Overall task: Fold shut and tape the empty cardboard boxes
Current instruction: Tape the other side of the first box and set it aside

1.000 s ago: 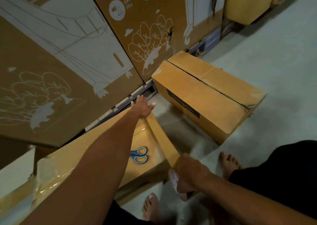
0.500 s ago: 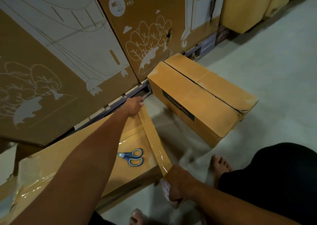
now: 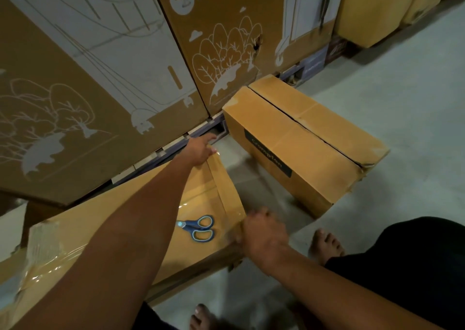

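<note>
The box (image 3: 141, 219) lies on the floor (image 3: 392, 118) at the person's bare feet, flaps closed, clear tape (image 3: 227, 193) running along its right end; nothing of its inside shows. Blue scissors (image 3: 198, 227) lie on its top. The right hand (image 3: 261, 231) curls over the near corner, pressing the tape down; whether it holds anything, I cannot tell. The left hand (image 3: 201, 148) presses the tape at the far corner, fingers nearly straight. Beyond, a second box (image 3: 297, 143) lies with its seam untaped, beside tall printed cartons (image 3: 100, 78). Since half a second ago, the right hand has risen from below the edge onto the corner.
</note>
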Action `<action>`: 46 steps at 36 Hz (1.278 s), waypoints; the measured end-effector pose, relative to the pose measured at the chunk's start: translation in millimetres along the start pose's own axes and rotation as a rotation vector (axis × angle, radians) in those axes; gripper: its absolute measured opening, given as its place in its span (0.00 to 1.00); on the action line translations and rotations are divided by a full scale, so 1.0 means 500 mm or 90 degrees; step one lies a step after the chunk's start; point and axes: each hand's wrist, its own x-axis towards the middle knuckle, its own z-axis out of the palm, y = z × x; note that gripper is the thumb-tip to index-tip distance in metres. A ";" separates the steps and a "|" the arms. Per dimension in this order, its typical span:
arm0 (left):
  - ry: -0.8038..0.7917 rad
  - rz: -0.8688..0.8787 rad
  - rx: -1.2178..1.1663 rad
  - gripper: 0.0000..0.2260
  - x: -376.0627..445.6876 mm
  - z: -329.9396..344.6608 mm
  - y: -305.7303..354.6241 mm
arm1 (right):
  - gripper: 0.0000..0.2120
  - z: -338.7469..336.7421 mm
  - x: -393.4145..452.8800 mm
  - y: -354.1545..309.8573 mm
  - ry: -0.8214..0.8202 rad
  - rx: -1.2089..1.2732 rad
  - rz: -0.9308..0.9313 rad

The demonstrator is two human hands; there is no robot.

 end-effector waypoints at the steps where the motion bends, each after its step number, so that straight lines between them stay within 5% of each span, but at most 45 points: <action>1: -0.002 -0.002 0.003 0.17 0.002 0.002 -0.002 | 0.21 -0.006 0.006 -0.010 0.020 0.025 -0.009; 5: 0.002 -0.006 -0.029 0.05 -0.003 0.006 0.000 | 0.18 -0.005 0.024 -0.036 0.004 0.121 -0.006; 13: 0.060 0.020 -0.095 0.10 -0.021 0.023 -0.013 | 0.13 -0.012 0.068 -0.067 0.071 0.104 -0.007; 24: 0.088 0.118 -0.097 0.21 -0.015 0.014 -0.036 | 0.12 -0.068 0.219 -0.108 0.121 0.301 0.013; 27: 0.076 0.126 -0.093 0.14 -0.011 0.023 -0.045 | 0.08 -0.079 0.264 -0.124 0.128 0.331 0.010; 35: 0.046 0.101 -0.088 0.13 -0.006 0.032 -0.054 | 0.07 -0.081 0.292 -0.134 0.180 0.285 0.023; 46: 0.078 -0.058 -0.114 0.15 -0.030 0.033 -0.042 | 0.11 -0.019 0.094 -0.096 0.124 0.065 0.034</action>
